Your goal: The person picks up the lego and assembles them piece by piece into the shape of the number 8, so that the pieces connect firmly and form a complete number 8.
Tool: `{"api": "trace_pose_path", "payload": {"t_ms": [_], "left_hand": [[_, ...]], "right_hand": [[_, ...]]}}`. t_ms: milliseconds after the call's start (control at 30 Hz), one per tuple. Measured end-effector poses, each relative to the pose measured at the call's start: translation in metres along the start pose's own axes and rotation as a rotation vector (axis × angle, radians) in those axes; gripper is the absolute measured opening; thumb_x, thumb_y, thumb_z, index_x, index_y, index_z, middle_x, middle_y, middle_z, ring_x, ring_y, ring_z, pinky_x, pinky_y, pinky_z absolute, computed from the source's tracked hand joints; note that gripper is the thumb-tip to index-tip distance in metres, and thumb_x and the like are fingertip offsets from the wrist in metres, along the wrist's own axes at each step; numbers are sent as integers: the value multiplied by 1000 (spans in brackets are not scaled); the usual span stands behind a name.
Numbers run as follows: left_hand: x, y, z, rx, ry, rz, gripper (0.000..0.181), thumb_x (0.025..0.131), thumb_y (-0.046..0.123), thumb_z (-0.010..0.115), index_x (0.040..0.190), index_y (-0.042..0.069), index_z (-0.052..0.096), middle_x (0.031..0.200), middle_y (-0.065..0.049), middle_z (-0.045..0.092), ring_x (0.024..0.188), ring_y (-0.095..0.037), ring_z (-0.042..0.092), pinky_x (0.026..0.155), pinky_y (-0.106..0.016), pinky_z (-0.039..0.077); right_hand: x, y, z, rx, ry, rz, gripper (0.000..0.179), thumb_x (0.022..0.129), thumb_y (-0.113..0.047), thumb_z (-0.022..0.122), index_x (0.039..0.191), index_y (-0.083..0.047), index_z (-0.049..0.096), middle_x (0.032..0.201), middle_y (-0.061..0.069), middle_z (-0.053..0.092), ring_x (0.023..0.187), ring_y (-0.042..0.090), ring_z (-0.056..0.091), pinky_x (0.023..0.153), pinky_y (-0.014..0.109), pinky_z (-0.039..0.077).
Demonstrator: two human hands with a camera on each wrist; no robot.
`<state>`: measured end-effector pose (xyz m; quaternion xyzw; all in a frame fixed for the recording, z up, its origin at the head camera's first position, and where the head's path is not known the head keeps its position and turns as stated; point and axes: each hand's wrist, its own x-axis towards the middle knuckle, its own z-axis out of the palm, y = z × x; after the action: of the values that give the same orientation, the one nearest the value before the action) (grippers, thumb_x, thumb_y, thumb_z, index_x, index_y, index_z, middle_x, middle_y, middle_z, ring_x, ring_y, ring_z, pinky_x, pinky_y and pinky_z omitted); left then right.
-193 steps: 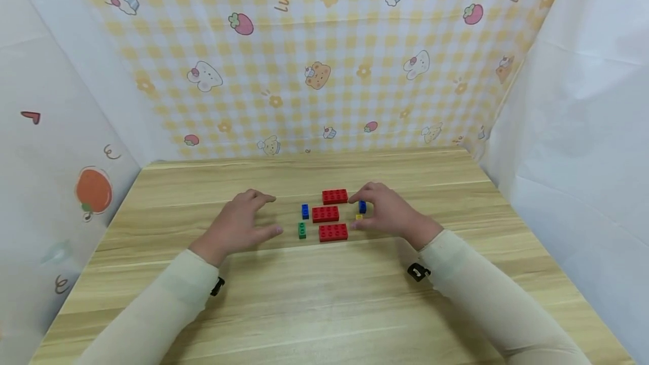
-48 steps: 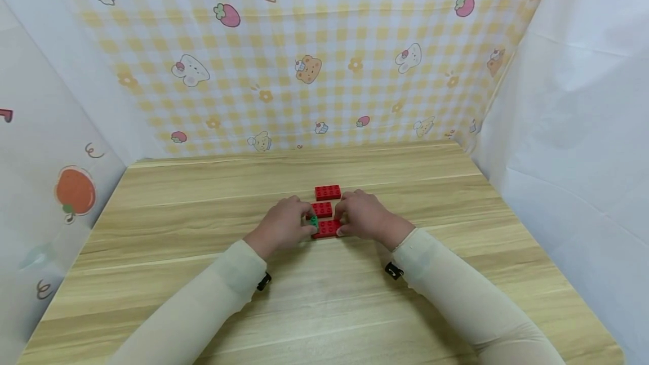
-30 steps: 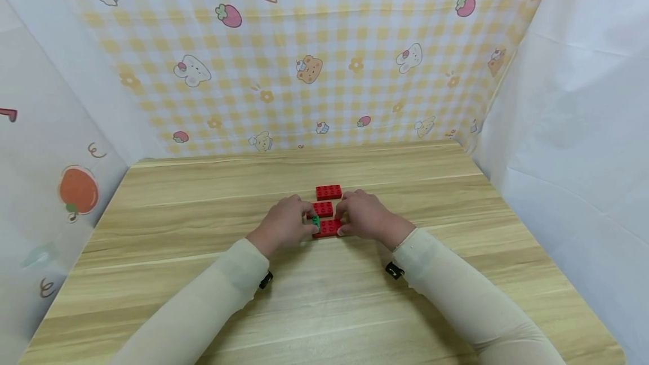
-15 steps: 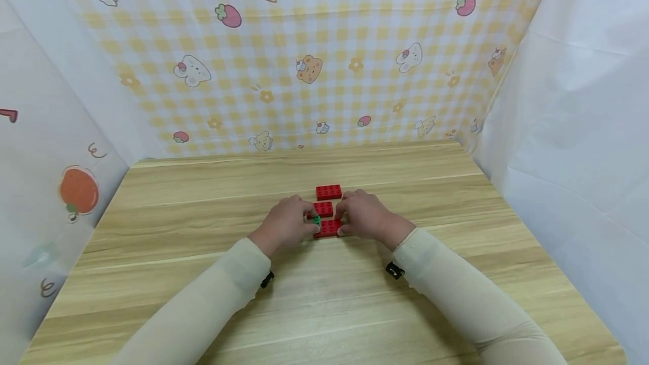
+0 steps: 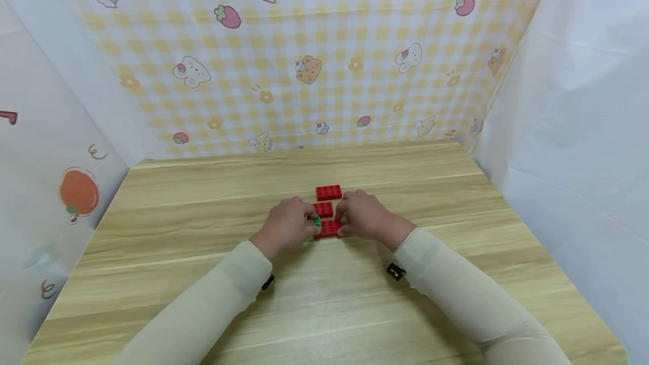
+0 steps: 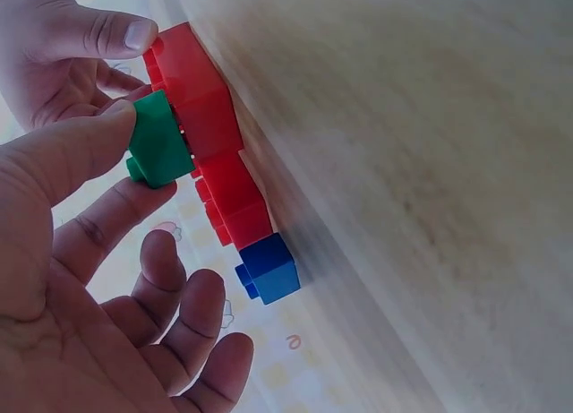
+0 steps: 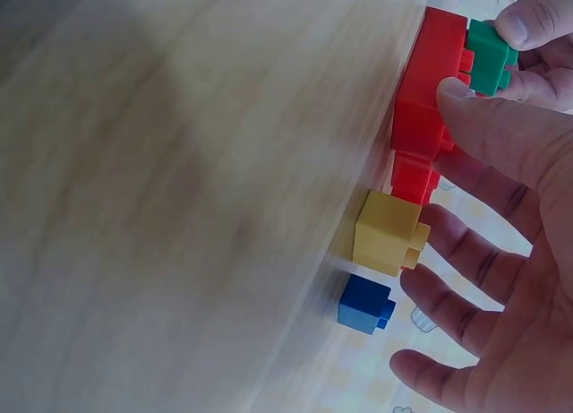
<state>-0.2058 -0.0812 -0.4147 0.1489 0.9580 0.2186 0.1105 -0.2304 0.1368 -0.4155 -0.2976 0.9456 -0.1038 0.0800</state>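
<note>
My left hand (image 5: pixel 286 225) pinches a small green building brick (image 6: pixel 161 142) between thumb and forefinger. The green brick is against the studded top of the nearest red brick (image 5: pixel 329 228), at its left end; whether it is fully seated I cannot tell. At that red brick's right end, my right hand (image 5: pixel 369 219) holds it with the thumb on the near side, the forefinger partly hidden behind. My other right fingers spread loosely near a yellow brick (image 7: pixel 385 234) and a blue brick (image 7: pixel 363 304). Another blue brick (image 6: pixel 270 270) stands beyond my left fingers.
Behind the nearest one lie a middle red brick (image 5: pixel 324 209) and a far red brick (image 5: pixel 328 191), on the wood-grain table (image 5: pixel 324 308). A yellow checked cloth (image 5: pixel 355 94) hangs at the back, with white sheets at both sides.
Since the oldest frame, both hands have come inward; my left hand has carried the green brick from the table onto the nearest red brick. Over the last second the green brick tilts slightly, hands nearly still.
</note>
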Motion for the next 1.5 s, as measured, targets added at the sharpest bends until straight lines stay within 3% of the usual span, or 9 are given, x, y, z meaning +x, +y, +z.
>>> {"api": "trace_pose_path", "payload": {"t_ms": [200, 533, 1033, 1500], "left_hand": [[0, 0, 1, -7, -7, 2, 19, 92, 32, 84, 100, 17, 76, 101, -2, 60, 94, -24, 54, 84, -41, 49], [2, 0, 2, -23, 0, 2, 18, 91, 32, 84, 99, 17, 77, 104, -2, 63, 94, -22, 56, 85, -41, 50], [2, -3, 3, -62, -8, 2, 21, 91, 29, 85, 103, 14, 77, 101, -2, 63, 86, -21, 55, 74, -35, 48], [2, -5, 3, -84, -15, 0, 20, 92, 28, 84, 104, 15, 77, 105, -4, 64, 91, -21, 54, 78, -35, 48]], "right_hand": [[-2, 2, -1, 6, -5, 10, 27, 86, -34, 89, 108, -21, 81, 111, -2, 65, 104, 23, 57, 84, 42, 52], [-9, 15, -14, 155, 32, 53, 30, 88, -24, 88, 116, -16, 80, 119, 2, 66, 110, 26, 56, 91, 41, 54], [-12, 34, -13, 156, 57, 92, 31, 87, -25, 89, 114, -13, 80, 110, 7, 66, 101, 24, 55, 92, 42, 50], [-11, 39, -9, 126, 16, 132, 32, 84, -26, 90, 112, -14, 80, 108, 6, 65, 99, 24, 57, 90, 41, 50]]}}
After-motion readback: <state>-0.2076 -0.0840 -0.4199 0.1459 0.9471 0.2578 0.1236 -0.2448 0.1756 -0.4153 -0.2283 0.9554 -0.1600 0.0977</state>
